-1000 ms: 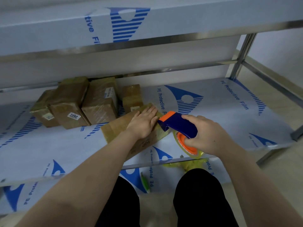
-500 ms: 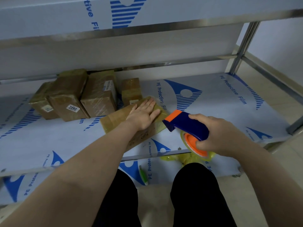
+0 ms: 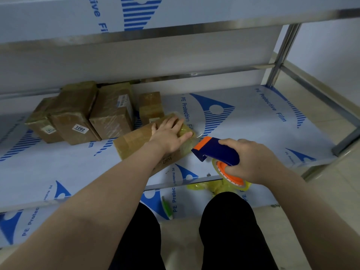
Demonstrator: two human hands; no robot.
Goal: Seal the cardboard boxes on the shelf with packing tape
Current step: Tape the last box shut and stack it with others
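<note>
Nearest the camera, the person's legs [image 3: 229, 230] in black trousers stand at the front of the rack. Between them, on the lower shelf [image 3: 153, 201], lie a green object [image 3: 167, 208] and a crumpled yellowish wad [image 3: 210, 187]; what either is cannot be told.

Above the front edge of the middle shelf [image 3: 253, 129], right of its centre, the right hand [image 3: 251, 160] grips the blue handle of the tape dispenser [image 3: 216, 151], fingers curled round it. The tape roll [image 3: 229, 175] on its orange hub hangs below the hand. The dispenser's orange head points at the right end of the cardboard box [image 3: 132, 143] and sits just beside it; contact cannot be confirmed.

The box lies flat near the front edge, about midway along the shelf, turned at an angle to that edge. The left hand [image 3: 169, 135] presses on its right half, palm down, fingers straight and spread. Glossy tape covers the box end under the fingertips.

At the back left corner four more boxes stand close together: a small labelled box [image 3: 41, 121], a box marked 7202 [image 3: 74, 114], a taller wrapped box [image 3: 113, 112] and a small box [image 3: 151, 106] just behind the flat one.

Blue-printed protective film covers the shelf. The upper shelf [image 3: 58, 16] runs overhead, and a metal post [image 3: 280, 53] stands at the back right corner.
</note>
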